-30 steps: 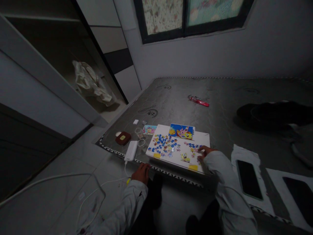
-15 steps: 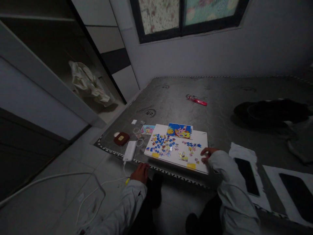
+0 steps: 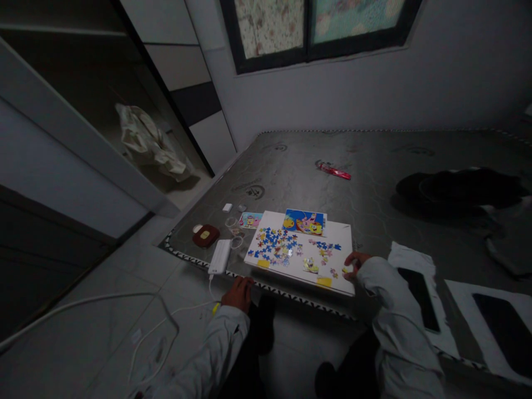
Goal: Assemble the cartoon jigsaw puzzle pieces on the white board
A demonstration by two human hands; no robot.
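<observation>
A white puzzle board (image 3: 299, 252) lies on the mattress, with several blue and multicoloured jigsaw pieces (image 3: 274, 244) scattered at its left and a smaller group (image 3: 325, 250) at its right. A bright cartoon picture card (image 3: 304, 222) leans at the board's far edge. My right hand (image 3: 355, 265) rests at the board's lower right corner, its fingers curled beside a small yellow piece (image 3: 344, 270). My left hand (image 3: 239, 295) lies on the mattress's near edge, off the board, next to a white power bank (image 3: 220, 256).
A dark grey bare mattress (image 3: 374, 155) carries a small picture card, a brown case, clear rings, a red wrapper and dark cloth. A phone lies on white cloth at right. A white cable crosses the tiled floor at left, below the mattress edge.
My right hand has shifted toward the board's lower right corner and its fingers have curled. My left hand stays at the mattress edge, and the view has drifted slightly.
</observation>
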